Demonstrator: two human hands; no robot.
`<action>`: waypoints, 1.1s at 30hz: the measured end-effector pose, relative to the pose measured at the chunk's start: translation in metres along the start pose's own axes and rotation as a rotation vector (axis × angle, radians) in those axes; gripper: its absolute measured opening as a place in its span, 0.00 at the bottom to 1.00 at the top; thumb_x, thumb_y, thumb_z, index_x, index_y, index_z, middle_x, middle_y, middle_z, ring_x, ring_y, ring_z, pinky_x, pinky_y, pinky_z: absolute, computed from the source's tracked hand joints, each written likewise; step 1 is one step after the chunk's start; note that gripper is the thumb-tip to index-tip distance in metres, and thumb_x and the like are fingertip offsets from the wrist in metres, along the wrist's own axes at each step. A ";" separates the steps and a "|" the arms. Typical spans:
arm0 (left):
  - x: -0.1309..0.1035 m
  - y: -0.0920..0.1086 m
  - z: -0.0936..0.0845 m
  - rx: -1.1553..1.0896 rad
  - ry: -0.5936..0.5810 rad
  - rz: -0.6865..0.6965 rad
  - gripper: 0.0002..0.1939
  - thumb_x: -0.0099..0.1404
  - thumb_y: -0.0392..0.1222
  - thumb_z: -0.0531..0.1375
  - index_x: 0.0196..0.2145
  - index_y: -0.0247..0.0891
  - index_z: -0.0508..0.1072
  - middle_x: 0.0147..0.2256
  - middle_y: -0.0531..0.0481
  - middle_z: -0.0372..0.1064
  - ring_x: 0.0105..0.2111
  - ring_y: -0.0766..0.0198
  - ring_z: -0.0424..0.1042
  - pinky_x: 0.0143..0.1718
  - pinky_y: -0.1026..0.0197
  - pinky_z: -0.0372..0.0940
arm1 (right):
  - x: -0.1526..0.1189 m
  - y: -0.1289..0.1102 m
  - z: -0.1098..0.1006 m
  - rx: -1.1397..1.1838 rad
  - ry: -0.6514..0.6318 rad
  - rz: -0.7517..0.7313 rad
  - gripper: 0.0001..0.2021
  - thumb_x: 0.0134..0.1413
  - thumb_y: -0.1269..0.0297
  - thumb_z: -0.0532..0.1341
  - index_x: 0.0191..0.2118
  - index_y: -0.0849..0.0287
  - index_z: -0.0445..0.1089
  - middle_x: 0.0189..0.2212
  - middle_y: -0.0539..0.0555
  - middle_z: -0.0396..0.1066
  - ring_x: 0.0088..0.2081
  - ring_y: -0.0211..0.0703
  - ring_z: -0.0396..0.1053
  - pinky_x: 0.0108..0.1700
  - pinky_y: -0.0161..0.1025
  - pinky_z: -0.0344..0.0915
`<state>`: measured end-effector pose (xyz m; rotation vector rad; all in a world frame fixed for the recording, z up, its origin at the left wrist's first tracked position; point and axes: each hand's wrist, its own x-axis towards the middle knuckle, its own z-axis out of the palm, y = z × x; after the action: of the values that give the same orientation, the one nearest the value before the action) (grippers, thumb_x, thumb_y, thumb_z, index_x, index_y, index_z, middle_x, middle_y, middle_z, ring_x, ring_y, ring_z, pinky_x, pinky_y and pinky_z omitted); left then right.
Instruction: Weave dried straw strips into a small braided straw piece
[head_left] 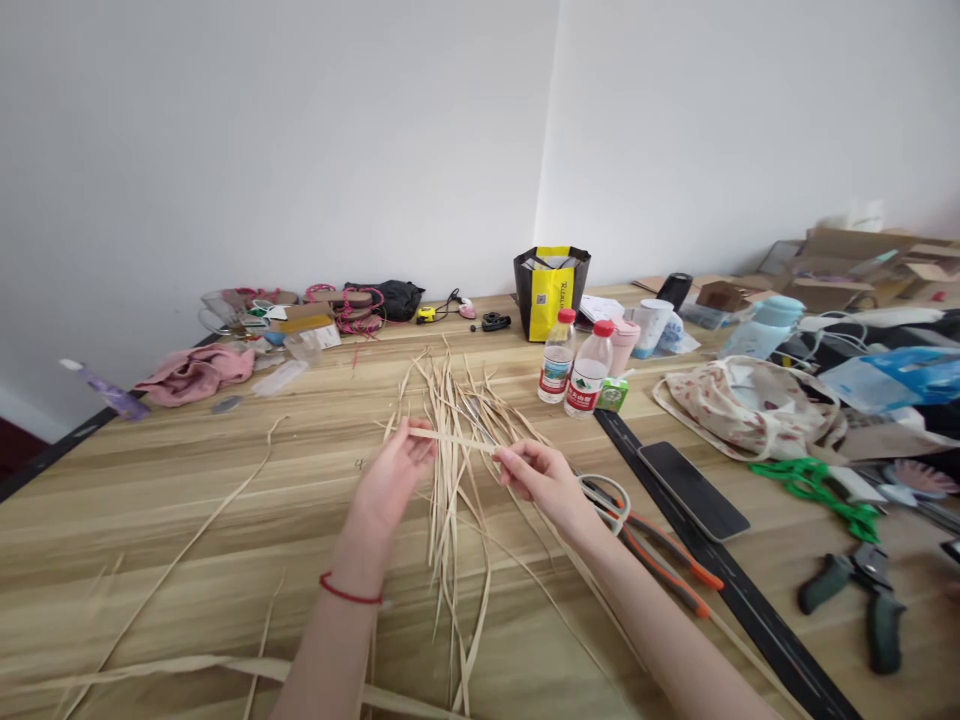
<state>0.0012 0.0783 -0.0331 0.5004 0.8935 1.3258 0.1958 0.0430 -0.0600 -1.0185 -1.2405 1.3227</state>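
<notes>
A pale, flat plant-fibre strip [456, 440] is stretched between my hands, above a loose bundle of similar strips [444, 500] on the wooden table. My left hand [395, 468], with a red cord at the wrist, is closed on the strip's left part. Thumb and fingers of my right hand [534, 475] pinch it on the right. Partly hidden beside my right forearm lie scissors [611, 503] with pale handles and orange-and-grey handled pliers [664, 555]. A long single strip [187, 540] curves across the table on the left.
Two red-capped water bottles [589, 372] stand behind my right hand, near a yellow-and-black bag [551, 295]. To the right lie a phone [694, 490], a fabric bag [742, 405] and dark-handled pruners [859, 590]. A pink cloth [199, 373] lies at the left.
</notes>
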 end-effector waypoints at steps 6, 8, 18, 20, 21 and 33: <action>0.024 0.046 -0.035 0.110 -0.124 -0.090 0.20 0.71 0.29 0.42 0.30 0.31 0.70 0.23 0.51 0.65 0.22 0.72 0.68 0.28 0.69 0.67 | -0.005 -0.016 -0.011 -0.039 -0.206 0.031 0.18 0.51 0.48 0.62 0.32 0.61 0.69 0.24 0.51 0.71 0.18 0.30 0.54 0.20 0.32 0.47; 0.028 0.050 -0.037 0.183 -0.211 -0.124 0.17 0.71 0.28 0.44 0.34 0.29 0.71 0.21 0.53 0.62 0.19 0.74 0.64 0.23 0.72 0.64 | -0.007 -0.021 -0.014 -0.082 -0.303 0.038 0.17 0.53 0.49 0.61 0.32 0.62 0.69 0.26 0.51 0.71 0.19 0.30 0.55 0.21 0.31 0.49; 0.040 0.054 0.007 0.813 -0.717 -0.168 0.04 0.58 0.38 0.64 0.29 0.34 0.75 0.19 0.56 0.64 0.20 0.71 0.62 0.24 0.69 0.60 | -0.014 -0.030 -0.014 -0.330 -0.443 0.069 0.17 0.54 0.49 0.61 0.33 0.61 0.71 0.24 0.49 0.69 0.22 0.32 0.58 0.22 0.31 0.52; 0.038 0.057 0.021 0.934 -0.802 -0.148 0.03 0.55 0.36 0.66 0.28 0.34 0.76 0.25 0.52 0.70 0.26 0.67 0.68 0.30 0.66 0.63 | -0.015 -0.031 -0.014 -0.368 -0.446 0.075 0.17 0.54 0.48 0.61 0.33 0.60 0.71 0.24 0.50 0.70 0.23 0.33 0.59 0.23 0.31 0.53; 0.036 0.059 0.028 0.982 -0.838 -0.136 0.03 0.56 0.36 0.66 0.29 0.35 0.76 0.28 0.51 0.71 0.29 0.66 0.69 0.32 0.64 0.64 | -0.015 -0.031 -0.014 -0.383 -0.445 0.076 0.17 0.54 0.48 0.61 0.33 0.60 0.71 0.24 0.49 0.70 0.23 0.33 0.58 0.23 0.31 0.53; -0.004 0.040 0.065 1.177 -0.993 0.304 0.10 0.55 0.30 0.59 0.19 0.40 0.70 0.31 0.49 0.69 0.38 0.56 0.64 0.44 0.56 0.59 | -0.010 -0.023 -0.013 -0.284 -0.374 0.102 0.19 0.52 0.47 0.61 0.29 0.61 0.70 0.21 0.48 0.66 0.18 0.30 0.56 0.19 0.31 0.50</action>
<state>0.0280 0.0939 0.0362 2.0467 0.6483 0.4898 0.2129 0.0339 -0.0392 -1.0721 -1.7156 1.4904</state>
